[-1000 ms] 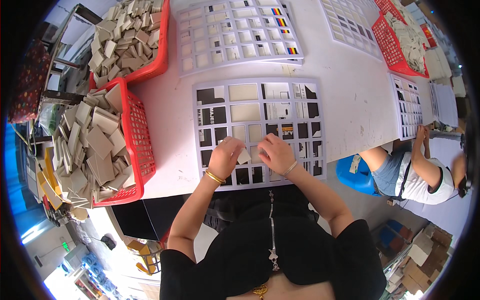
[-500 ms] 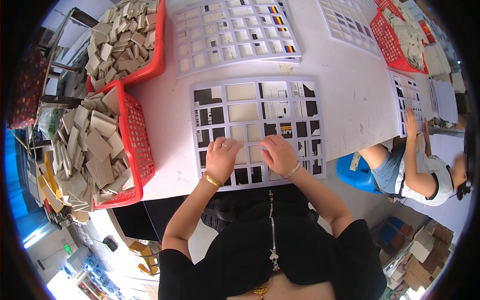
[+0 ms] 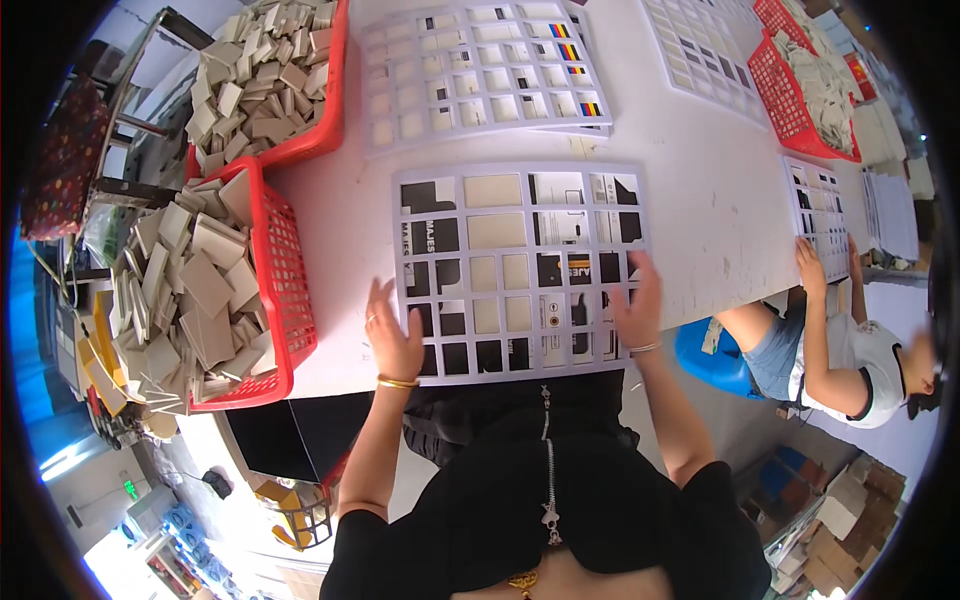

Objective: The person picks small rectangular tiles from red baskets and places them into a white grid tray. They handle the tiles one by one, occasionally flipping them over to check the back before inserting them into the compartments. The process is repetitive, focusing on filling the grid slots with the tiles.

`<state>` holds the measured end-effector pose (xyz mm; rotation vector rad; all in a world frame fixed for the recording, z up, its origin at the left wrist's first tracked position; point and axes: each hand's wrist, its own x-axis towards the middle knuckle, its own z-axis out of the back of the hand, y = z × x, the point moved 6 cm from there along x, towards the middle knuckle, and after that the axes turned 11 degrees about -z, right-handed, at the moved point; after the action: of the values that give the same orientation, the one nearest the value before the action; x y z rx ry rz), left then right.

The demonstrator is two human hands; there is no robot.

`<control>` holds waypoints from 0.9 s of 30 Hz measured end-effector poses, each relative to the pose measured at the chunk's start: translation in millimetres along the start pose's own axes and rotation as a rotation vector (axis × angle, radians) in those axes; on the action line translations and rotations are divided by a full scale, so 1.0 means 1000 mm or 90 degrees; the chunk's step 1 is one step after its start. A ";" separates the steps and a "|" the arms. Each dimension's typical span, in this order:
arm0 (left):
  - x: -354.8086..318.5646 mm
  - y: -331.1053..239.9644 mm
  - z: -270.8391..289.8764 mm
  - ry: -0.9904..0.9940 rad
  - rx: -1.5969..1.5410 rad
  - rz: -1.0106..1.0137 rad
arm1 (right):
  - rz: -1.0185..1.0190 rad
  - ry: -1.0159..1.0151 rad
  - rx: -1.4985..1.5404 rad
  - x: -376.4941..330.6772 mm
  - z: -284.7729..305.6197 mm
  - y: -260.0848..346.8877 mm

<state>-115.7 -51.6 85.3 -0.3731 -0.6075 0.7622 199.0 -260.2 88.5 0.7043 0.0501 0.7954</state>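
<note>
A white grid frame (image 3: 520, 290) lies flat on the table in front of me. Plain beige board pieces (image 3: 493, 190) show in its second column and in nearby middle cells. Other cells hold black-and-white printed pieces (image 3: 560, 186). At the frame's left edge is my left hand (image 3: 393, 340), with thumb and fingers apart and nothing in it. Along the right edge my right hand (image 3: 640, 305) is likewise open, its thumb over the outer cells. Whether either hand presses on the rim, I cannot tell.
Red baskets (image 3: 290, 270) heaped with beige board pieces (image 3: 205, 285) stand at the left. More grid frames (image 3: 485, 75) lie stacked beyond mine. Far right are another red basket (image 3: 785, 95) and a co-worker (image 3: 835, 345) with hands on a similar frame (image 3: 818, 215).
My hands have moved apart from the middle of the frame out to its left and right edges. The co-worker's near hand has come down toward the lower part of their frame.
</note>
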 end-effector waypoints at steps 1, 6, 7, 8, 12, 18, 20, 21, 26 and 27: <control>-0.010 0.011 -0.004 0.020 -0.041 0.034 | -0.029 -0.066 -0.068 -0.002 0.011 -0.025; -0.028 -0.005 -0.028 0.090 -0.230 0.112 | -0.219 0.023 -0.027 -0.010 0.012 -0.080; -0.023 -0.016 -0.031 0.035 -0.221 0.097 | -0.230 0.027 0.044 -0.007 0.013 -0.079; -0.017 -0.028 -0.031 0.008 -0.210 0.064 | -0.255 -0.003 0.061 -0.004 0.018 -0.093; -0.006 -0.071 -0.077 0.163 -0.440 0.125 | -0.283 -0.139 0.026 0.029 0.085 -0.177; 0.044 -0.177 -0.154 0.230 -0.628 -0.114 | -0.286 -0.323 -0.427 0.104 0.248 -0.221; 0.065 -0.171 -0.161 0.142 -0.552 -0.146 | -0.228 -0.393 -0.449 0.119 0.259 -0.168; 0.078 -0.160 -0.157 0.069 -0.503 -0.126 | -0.201 -0.429 -0.459 0.123 0.257 -0.150; 0.136 -0.013 -0.114 -0.305 -0.195 0.045 | -0.086 -0.273 -0.215 0.133 0.171 -0.150; 0.140 0.038 -0.108 -0.331 -0.142 0.081 | -0.087 -0.231 -0.176 0.139 0.139 -0.140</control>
<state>11.9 66.5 35.4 -0.4228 -1.1721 0.9249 427.8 -313.0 141.8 0.5656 -0.3313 0.5215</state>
